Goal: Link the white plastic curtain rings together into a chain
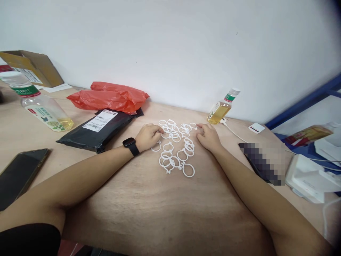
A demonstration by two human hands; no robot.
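Several white plastic curtain rings (188, 170), with small clip-like ends, lie loose and partly overlapping on the wooden table. My left hand (149, 137), with a black watch on its wrist, rests at the left edge of the rings. Its fingers are loosely bent, touching or nearly touching the nearest rings, and part of one ring (156, 148) is hidden by it. On the other side, my right hand (209, 136) lies with thumb and forefinger apart. Its fingertips are beside a ring (193, 126) at the far right. Neither hand grips a ring.
Behind my left hand are a black mailing bag (93, 131) and a red plastic bag (112, 97). Drink bottles stand left (45, 110) and at the back right (221, 108). Phones (21, 174), a cardboard box (39, 69), a white charging hub (256, 127) and cables lie around.
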